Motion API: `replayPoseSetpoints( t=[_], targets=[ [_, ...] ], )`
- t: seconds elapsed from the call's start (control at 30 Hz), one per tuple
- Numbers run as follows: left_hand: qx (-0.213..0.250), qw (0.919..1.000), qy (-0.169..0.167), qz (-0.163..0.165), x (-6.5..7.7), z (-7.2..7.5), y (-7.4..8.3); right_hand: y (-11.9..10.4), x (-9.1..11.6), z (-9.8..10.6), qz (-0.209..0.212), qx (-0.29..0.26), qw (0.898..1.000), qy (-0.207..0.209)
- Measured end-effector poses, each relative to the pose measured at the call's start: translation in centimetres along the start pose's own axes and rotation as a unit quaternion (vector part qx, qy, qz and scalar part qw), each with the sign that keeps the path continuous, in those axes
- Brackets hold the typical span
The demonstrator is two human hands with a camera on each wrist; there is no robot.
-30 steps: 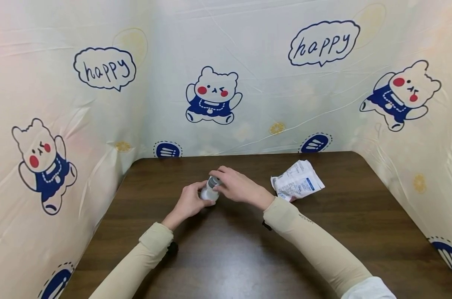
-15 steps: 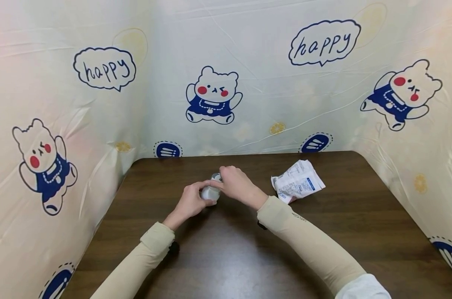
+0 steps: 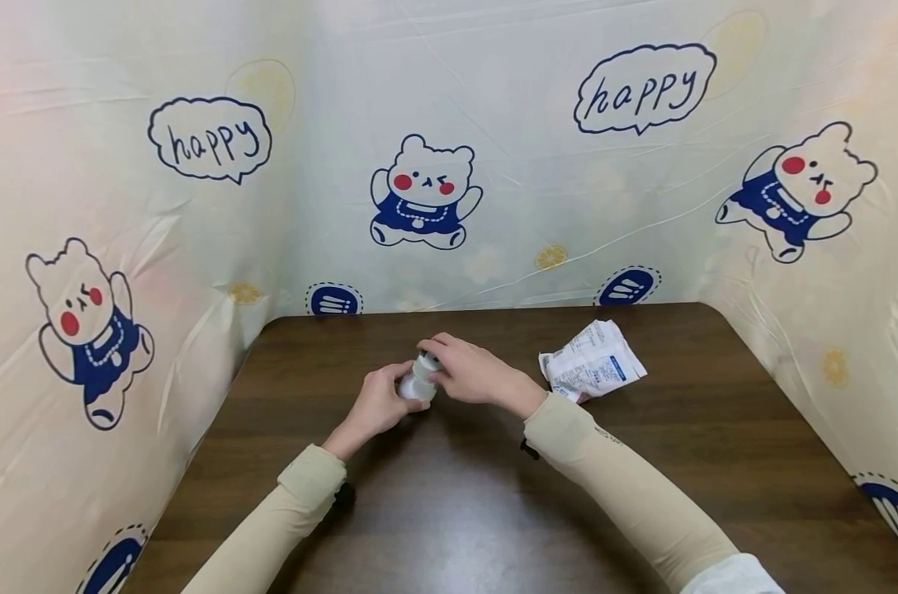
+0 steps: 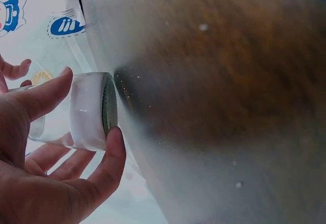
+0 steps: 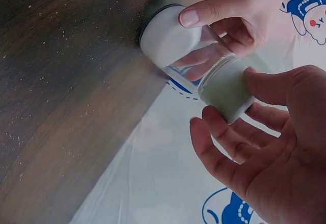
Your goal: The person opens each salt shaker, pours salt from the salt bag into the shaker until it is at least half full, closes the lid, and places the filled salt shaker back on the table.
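A small clear glass jar (image 3: 417,390) with white powder in its lower part stands near the middle of the table. My left hand (image 3: 380,401) grips its body, with the thumb on one side and fingers on the other in the left wrist view. Over the jar's mouth is a pale green lid (image 5: 229,92), which my right hand (image 3: 470,373) pinches between thumb and fingers. The lid sits against the glass neck in the right wrist view. In the left wrist view, the jar's base (image 4: 110,104) is right at the tabletop.
A crumpled white packet (image 3: 593,361) with blue print lies to the right of my right hand. The dark wooden table (image 3: 449,511) carries scattered white specks in the wrist views. A printed cloth (image 3: 531,206) hangs along its back and sides.
My right hand turned at the jar's top half a second ago, with its wrist moving left, and is now back near its earlier pose. The left hand keeps its grip; the packet stays put.
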State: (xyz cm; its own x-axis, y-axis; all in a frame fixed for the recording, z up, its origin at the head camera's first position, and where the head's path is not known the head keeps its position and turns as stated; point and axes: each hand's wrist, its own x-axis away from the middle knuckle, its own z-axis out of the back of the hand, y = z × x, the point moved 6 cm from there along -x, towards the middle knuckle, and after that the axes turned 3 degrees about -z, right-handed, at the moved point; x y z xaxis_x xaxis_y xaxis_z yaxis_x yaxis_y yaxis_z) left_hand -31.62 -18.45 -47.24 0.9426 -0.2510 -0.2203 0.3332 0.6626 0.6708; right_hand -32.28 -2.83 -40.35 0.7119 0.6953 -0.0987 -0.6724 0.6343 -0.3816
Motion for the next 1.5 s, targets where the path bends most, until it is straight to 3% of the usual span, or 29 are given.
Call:
replayPoseSetpoints(
  t=[0.27,0.57,0.7,0.9,1.0,1.5],
  targets=[
    [-0.003,1.0000,0.000,0.003,-0.1,-0.1,-0.1,0.3,-0.3,0.2,-0.033,0.007,0.999,0.024],
    [-0.004,1.0000,0.001,0.004,-0.1,-0.1,-0.1,0.6,-1.1,0.5,-0.088,-0.021,0.994,0.064],
    [0.000,1.0000,-0.001,-0.003,-0.2,-0.1,-0.2,0.9,-1.0,0.4,-0.081,-0.024,0.995,0.061],
    [-0.005,1.0000,0.001,-0.007,-0.1,0.0,-0.2,0.8,-0.3,-0.6,-0.023,-0.023,0.999,0.000],
    [-0.004,1.0000,0.004,-0.006,0.0,0.0,-0.2,0.7,0.0,-0.8,-0.010,-0.015,1.000,-0.012],
    [-0.006,1.0000,0.001,0.003,-0.1,-0.1,-0.1,0.5,-0.3,-0.2,-0.027,0.044,0.999,0.007]
  ],
)
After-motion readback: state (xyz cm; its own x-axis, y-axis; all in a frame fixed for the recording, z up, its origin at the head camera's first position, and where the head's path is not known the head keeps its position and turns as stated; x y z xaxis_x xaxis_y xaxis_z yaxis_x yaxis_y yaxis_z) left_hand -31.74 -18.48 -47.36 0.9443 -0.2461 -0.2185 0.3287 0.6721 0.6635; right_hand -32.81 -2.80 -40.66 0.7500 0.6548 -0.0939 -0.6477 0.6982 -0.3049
